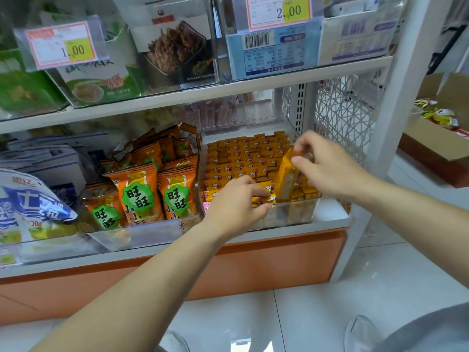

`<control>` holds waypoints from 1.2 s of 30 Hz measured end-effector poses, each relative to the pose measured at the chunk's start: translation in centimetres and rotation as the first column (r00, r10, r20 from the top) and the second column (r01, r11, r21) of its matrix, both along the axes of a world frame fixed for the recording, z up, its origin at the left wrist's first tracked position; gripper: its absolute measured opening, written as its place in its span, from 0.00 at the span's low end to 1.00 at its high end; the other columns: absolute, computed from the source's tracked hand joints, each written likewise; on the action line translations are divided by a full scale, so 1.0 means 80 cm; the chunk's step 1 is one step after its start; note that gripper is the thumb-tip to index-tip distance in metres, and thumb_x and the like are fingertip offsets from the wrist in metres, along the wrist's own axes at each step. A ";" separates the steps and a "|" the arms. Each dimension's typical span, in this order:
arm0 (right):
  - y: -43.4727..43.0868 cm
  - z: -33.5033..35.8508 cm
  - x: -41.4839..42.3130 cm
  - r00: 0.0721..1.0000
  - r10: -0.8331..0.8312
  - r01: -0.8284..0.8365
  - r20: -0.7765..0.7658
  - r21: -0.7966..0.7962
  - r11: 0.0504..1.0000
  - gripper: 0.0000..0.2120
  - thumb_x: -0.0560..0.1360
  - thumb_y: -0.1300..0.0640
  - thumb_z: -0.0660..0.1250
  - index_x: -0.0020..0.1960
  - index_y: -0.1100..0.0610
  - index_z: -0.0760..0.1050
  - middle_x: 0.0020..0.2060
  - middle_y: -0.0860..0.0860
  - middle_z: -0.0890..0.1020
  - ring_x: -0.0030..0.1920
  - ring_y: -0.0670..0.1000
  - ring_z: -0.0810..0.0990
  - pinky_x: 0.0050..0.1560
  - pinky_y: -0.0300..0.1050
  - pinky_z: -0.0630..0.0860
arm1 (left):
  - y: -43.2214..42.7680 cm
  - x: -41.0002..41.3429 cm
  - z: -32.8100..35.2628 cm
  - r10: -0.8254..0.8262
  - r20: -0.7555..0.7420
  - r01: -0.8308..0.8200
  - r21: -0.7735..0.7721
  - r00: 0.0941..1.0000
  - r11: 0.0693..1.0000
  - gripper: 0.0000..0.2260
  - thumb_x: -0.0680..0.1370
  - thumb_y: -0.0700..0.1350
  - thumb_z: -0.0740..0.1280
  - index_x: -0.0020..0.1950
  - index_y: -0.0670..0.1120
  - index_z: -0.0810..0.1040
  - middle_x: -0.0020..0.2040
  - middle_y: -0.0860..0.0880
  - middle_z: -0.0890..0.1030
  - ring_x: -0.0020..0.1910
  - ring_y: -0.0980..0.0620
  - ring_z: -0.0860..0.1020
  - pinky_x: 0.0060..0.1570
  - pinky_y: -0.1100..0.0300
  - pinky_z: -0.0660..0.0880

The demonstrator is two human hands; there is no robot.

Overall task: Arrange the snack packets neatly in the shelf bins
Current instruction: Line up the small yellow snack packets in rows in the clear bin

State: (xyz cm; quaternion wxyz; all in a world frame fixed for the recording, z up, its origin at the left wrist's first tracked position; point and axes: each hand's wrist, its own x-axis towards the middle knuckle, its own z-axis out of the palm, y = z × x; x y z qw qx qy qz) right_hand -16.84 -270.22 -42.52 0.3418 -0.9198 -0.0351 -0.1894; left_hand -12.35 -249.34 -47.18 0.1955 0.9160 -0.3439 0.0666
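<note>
A clear plastic bin (299, 217) on the lower shelf holds several rows of small yellow snack packets (243, 158). My right hand (327, 166) pinches a stack of these yellow packets (286, 179), held upright at the bin's front right. My left hand (236, 201) reaches into the front of the same bin, its fingers curled over the packets in the front row (264, 196). To the left, another clear bin (142, 236) carries orange packets with green labels (142, 191).
Blue-and-white bags (33, 204) fill the far left bin. The upper shelf (228, 90) carries clear bins with price tags reading 1.00 (63, 45) and 2.00 (279, 11). A cardboard box (436, 146) with more packets stands on the right, past the white rack post (396, 97).
</note>
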 end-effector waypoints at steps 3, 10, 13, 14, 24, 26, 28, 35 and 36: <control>-0.006 0.018 -0.010 0.994 -0.044 0.022 0.105 0.202 0.979 0.11 0.80 0.56 0.66 0.45 0.42 0.69 0.44 0.45 0.80 0.35 0.45 0.84 0.40 0.53 0.83 | -0.002 -0.003 0.021 0.111 -0.055 -0.122 -0.286 0.992 0.950 0.09 0.78 0.55 0.67 0.55 0.54 0.82 0.48 0.59 0.81 0.48 0.62 0.77 0.48 0.63 0.75; 0.038 0.008 -0.026 0.949 0.309 -0.316 0.065 0.192 0.929 0.12 0.70 0.64 0.76 0.40 0.47 0.81 0.46 0.46 0.83 0.48 0.46 0.84 0.51 0.47 0.83 | -0.015 -0.017 0.051 -0.261 -0.702 -0.471 -0.661 0.662 0.584 0.20 0.78 0.52 0.70 0.66 0.42 0.76 0.52 0.44 0.85 0.46 0.48 0.85 0.45 0.56 0.82; 0.028 0.010 -0.017 0.974 0.214 -0.227 0.075 0.267 0.937 0.06 0.69 0.58 0.78 0.42 0.50 0.83 0.40 0.46 0.85 0.42 0.46 0.85 0.47 0.49 0.83 | -0.008 -0.015 0.047 -0.263 -0.702 -0.474 -0.663 0.661 0.579 0.21 0.78 0.44 0.72 0.69 0.42 0.73 0.53 0.44 0.85 0.50 0.46 0.85 0.51 0.52 0.82; 0.022 0.010 -0.013 0.987 0.142 -0.158 0.076 0.300 0.941 0.06 0.70 0.57 0.78 0.44 0.50 0.82 0.41 0.46 0.85 0.42 0.46 0.85 0.47 0.49 0.83 | -0.006 -0.014 0.046 -0.262 -0.694 -0.458 -0.665 0.671 0.589 0.21 0.78 0.43 0.72 0.69 0.44 0.73 0.52 0.46 0.86 0.51 0.47 0.85 0.53 0.51 0.81; 0.003 0.002 0.002 0.989 0.139 -0.114 -0.042 0.367 0.923 0.17 0.76 0.57 0.71 0.62 0.46 0.72 0.47 0.49 0.82 0.44 0.51 0.84 0.42 0.46 0.83 | -0.014 -0.008 0.019 -0.022 -0.292 -0.106 -0.415 0.956 0.904 0.19 0.74 0.52 0.75 0.62 0.52 0.77 0.52 0.59 0.82 0.51 0.61 0.79 0.53 0.62 0.77; -0.008 0.003 -0.001 0.996 0.084 -0.078 -0.016 0.233 0.969 0.18 0.75 0.54 0.73 0.59 0.42 0.70 0.45 0.47 0.83 0.40 0.50 0.85 0.44 0.49 0.82 | -0.011 -0.004 0.010 -0.001 -0.104 -0.017 -0.178 0.995 0.984 0.20 0.74 0.55 0.73 0.64 0.53 0.77 0.55 0.56 0.79 0.54 0.56 0.76 0.56 0.56 0.76; -0.014 0.000 -0.005 0.994 0.101 -0.091 -0.038 0.207 0.974 0.18 0.74 0.55 0.73 0.55 0.39 0.69 0.45 0.48 0.84 0.39 0.49 0.85 0.45 0.51 0.83 | -0.008 -0.001 0.005 -0.011 -0.007 0.011 -0.021 1.000 1.000 0.18 0.76 0.56 0.70 0.65 0.55 0.78 0.56 0.53 0.78 0.56 0.52 0.74 0.56 0.51 0.75; -0.020 -0.023 -0.005 0.990 0.113 -0.063 -0.090 0.435 0.898 0.18 0.73 0.61 0.74 0.49 0.44 0.70 0.43 0.52 0.85 0.41 0.55 0.87 0.47 0.59 0.84 | -0.005 0.002 -0.002 -0.002 0.239 -0.028 0.125 0.971 0.992 0.15 0.76 0.60 0.68 0.59 0.55 0.82 0.57 0.54 0.76 0.53 0.50 0.71 0.51 0.52 0.76; -0.020 -0.024 -0.005 0.990 0.111 -0.062 -0.083 0.451 0.891 0.17 0.73 0.61 0.74 0.49 0.44 0.69 0.44 0.51 0.86 0.41 0.54 0.87 0.47 0.58 0.84 | -0.004 0.003 -0.002 0.008 0.237 -0.038 0.122 0.972 0.992 0.15 0.76 0.60 0.68 0.58 0.55 0.82 0.56 0.54 0.75 0.53 0.50 0.70 0.50 0.52 0.76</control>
